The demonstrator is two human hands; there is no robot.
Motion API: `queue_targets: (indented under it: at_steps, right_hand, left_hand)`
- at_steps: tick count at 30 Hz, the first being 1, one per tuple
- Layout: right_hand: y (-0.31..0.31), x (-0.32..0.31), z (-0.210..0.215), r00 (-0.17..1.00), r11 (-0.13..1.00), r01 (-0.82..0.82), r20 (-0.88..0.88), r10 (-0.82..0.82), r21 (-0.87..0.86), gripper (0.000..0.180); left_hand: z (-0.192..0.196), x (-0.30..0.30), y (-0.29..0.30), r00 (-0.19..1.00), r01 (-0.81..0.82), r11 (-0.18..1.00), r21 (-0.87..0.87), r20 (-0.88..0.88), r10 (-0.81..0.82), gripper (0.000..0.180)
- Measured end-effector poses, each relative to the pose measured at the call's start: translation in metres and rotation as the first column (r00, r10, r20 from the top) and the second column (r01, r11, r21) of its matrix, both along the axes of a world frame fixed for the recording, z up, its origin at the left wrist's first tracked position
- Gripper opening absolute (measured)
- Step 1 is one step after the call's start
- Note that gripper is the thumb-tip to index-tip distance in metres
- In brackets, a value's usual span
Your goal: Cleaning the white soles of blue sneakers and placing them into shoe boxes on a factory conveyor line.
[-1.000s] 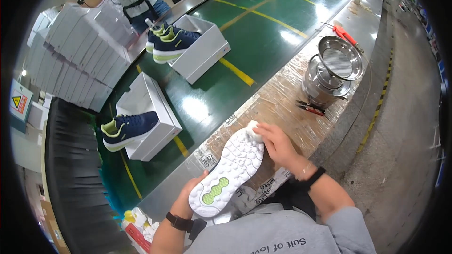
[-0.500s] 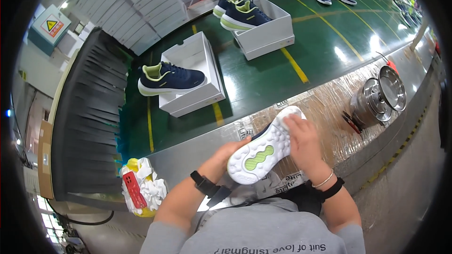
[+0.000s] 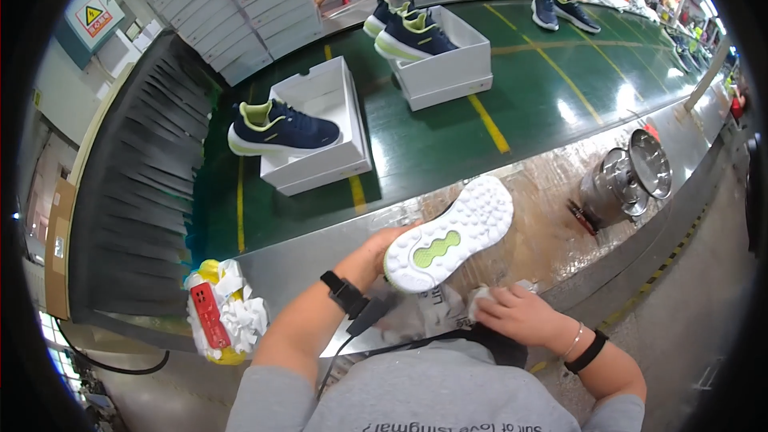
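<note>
The left hand [image 3: 382, 246] held a shoe [image 3: 450, 234] sole-up over the near edge of the tabletop [image 3: 552, 216], its grip clamped on the heel end, so that the white sole with its green patch faced the camera and the toe pointed far and right. The right hand [image 3: 520, 314] lay lower and nearer, just beside the shoe but not touching it, its grip closed on a small white cloth [image 3: 480, 298] pressed against crumpled paper [image 3: 432, 312] at the tabletop's near edge. To the right on the tabletop stood a metal pot [image 3: 608, 192] with its lid [image 3: 650, 163] leaning against it. Beyond, on the green conveyor belt [image 3: 432, 132], sat an open white box [image 3: 320, 132] with a navy shoe [image 3: 280, 130] resting across its left rim, and farther right a second white box [image 3: 444, 64] carrying another pair of shoes [image 3: 408, 32]. At the near left, a yellow container [image 3: 220, 312] stuffed with white rags held a red tool.
</note>
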State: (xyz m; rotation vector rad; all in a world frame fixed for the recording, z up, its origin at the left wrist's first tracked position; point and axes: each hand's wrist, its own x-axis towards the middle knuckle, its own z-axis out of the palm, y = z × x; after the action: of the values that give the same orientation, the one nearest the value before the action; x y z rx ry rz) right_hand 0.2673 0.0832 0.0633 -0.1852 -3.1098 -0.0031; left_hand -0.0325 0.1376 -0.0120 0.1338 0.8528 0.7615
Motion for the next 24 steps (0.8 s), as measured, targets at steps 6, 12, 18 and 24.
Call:
queue_targets:
  at_steps: [6, 12, 18, 24]
  right_hand:
    - [0.006, -0.017, 0.035, 0.713, 0.887, 0.444, -0.549, -0.436, -0.128, 0.044]
    - [0.006, -0.075, -0.012, 0.743, 0.964, 0.263, -0.646, -0.174, 0.042, 0.033]
    - [0.073, 0.005, -0.042, 0.439, 0.663, 0.704, -0.579, -0.687, -0.253, 0.041]
    - [0.007, -0.084, 0.009, 0.742, 0.972, 0.164, -0.628, -0.232, -0.165, 0.039]
  left_hand:
    - [0.007, 0.004, -0.002, 0.993, -0.034, 0.999, -0.038, -0.118, 0.030, 0.038]
    - [-0.030, -0.002, 0.007, 0.993, 0.020, 0.996, -0.088, -0.111, -0.030, 0.042]
    - [-0.006, 0.013, 0.001, 0.984, 0.008, 1.000, -0.015, -0.177, -0.010, 0.042]
    - [-0.011, -0.005, 0.000, 0.989, 0.091, 0.996, -0.017, -0.114, -0.092, 0.044]
